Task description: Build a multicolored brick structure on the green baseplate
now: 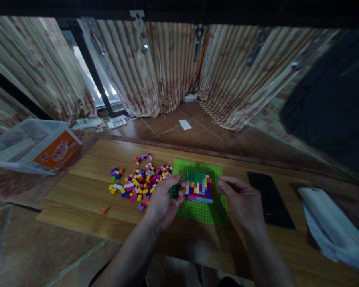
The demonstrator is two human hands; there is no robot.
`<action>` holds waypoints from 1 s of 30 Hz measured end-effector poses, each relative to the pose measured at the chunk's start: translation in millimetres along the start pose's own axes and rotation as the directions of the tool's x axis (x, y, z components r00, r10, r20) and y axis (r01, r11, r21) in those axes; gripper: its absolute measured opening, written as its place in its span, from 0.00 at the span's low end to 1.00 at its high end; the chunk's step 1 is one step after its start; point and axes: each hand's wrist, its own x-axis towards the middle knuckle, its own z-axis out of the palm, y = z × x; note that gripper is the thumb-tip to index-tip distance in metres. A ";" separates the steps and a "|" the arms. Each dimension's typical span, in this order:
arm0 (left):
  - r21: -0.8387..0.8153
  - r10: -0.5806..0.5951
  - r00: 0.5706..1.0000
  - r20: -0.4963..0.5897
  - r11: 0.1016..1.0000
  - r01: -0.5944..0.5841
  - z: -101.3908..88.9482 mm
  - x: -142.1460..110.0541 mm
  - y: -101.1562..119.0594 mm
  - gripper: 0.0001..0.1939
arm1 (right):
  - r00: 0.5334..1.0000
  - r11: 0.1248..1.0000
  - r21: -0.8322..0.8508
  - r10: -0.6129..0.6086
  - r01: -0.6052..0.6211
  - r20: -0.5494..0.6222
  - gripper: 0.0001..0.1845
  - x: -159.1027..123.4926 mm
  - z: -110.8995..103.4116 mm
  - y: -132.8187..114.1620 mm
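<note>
- Our left hand (163, 197) grasps a dark green piece (174, 190) between thumb and fingers, over the left edge of the baseplate (200, 216); we probably keep it there so it is close to the panel without covering its bricks.
- Our right hand (242, 197) is raised at the baseplate's right edge, thumb and forefinger drawn together as if for a small part; we cannot tell whether anything is between them.
- The panel (199, 191) lies on the baseplate between our hands, just right of the left fingertips and a little apart from the right ones. Coloured bricks cover its near part and right side, while dark green shows at its far left.
- The baseplate seems to sit in front of us so that both hands can reach the panel from either side.
- The loose bricks (143, 185) spread over the table (86, 187) beyond and to the left of our left hand, likely scattered so we can see the colours.
- A black slab (271, 199) lies to the right of our right hand, seemingly set aside from the bricks.
</note>
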 end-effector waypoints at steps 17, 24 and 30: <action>0.011 0.056 0.995 -0.085 0.998 -0.056 17.3 30.5 -2.7 0.04 | 0.960 0.934 -0.235 -0.239 0.268 0.144 0.09 -1.5 11.6 21.6; -0.006 0.034 0.996 -0.081 0.999 -0.035 8.7 35.0 1.6 0.04 | 0.915 0.823 -0.400 -0.361 0.404 0.182 0.10 -2.1 26.4 18.8; -0.004 0.013 0.996 -0.093 1.000 -0.014 5.9 33.0 5.6 0.02 | 0.915 0.788 -0.465 -0.360 0.404 0.185 0.12 0.7 25.8 22.0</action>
